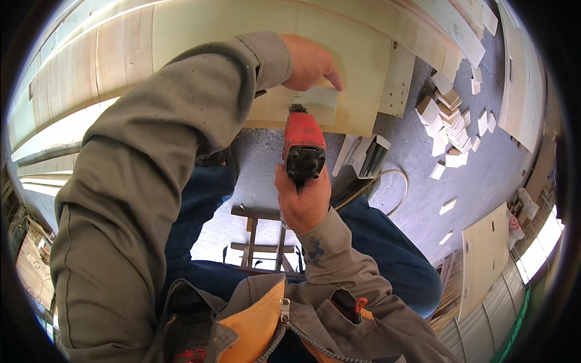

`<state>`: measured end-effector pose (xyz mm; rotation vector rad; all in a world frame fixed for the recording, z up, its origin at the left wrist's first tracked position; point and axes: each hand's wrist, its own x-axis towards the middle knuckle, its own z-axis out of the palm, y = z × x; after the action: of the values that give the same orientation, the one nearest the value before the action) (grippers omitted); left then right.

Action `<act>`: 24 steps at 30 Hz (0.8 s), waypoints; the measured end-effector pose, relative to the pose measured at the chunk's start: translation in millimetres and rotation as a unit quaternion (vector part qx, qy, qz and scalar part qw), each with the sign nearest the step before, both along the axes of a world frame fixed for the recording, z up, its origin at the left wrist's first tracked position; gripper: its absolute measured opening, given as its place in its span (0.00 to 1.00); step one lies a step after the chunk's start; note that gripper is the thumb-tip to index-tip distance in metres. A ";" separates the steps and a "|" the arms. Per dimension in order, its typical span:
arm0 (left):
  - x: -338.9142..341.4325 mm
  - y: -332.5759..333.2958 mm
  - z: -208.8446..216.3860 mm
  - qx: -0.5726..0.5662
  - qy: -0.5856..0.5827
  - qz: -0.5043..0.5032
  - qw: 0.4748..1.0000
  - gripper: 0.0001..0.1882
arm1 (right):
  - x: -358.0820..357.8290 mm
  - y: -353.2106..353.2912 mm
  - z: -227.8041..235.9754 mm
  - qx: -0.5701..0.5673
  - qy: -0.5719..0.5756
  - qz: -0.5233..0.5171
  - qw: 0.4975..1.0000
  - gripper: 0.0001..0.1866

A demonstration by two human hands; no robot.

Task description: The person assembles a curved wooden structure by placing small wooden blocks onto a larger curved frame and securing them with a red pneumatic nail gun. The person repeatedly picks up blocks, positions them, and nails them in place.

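My right hand wraps round the grip of a red and black nail gun, seen from behind. Its nose lies at the near edge of a small pale wooden board. That board rests on a larger light-coloured panel. Beyond the small board, my left hand reaches across, palm down, one finger stretched out against the board's far right corner. Its other fingers are largely hidden by the hand and sleeve.
To the right, wood offcuts lie piled and scattered on the grey floor. A thin yellowish hose loops beside my right knee, near a box of strips. Between my legs stands a small wooden frame. Another panel leans at lower right.
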<state>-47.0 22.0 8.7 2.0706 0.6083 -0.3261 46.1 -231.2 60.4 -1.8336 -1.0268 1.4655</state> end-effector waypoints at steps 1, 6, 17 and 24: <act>0.0 0.2 -1.1 0.000 -0.003 0.001 1.000 0.32 | 0.3 -1.4 -1.8 -0.014 0.007 -0.007 1.000 0.21; 0.4 -0.4 0.0 -0.012 0.005 0.005 1.000 0.32 | 1.8 -1.7 -2.7 -0.043 0.031 -0.015 0.998 0.21; -0.4 -1.6 0.2 -0.015 -0.006 0.009 1.000 0.33 | 3.7 -16.8 -2.5 -0.002 -0.010 0.029 1.000 0.24; 0.5 -2.0 1.5 0.000 0.003 0.004 1.000 0.32 | 5.3 -15.4 -1.0 0.019 -0.029 0.042 0.999 0.25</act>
<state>-46.5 19.9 10.2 2.0673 0.6198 -0.3271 51.4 -246.6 59.5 -1.8347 -1.1657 1.4389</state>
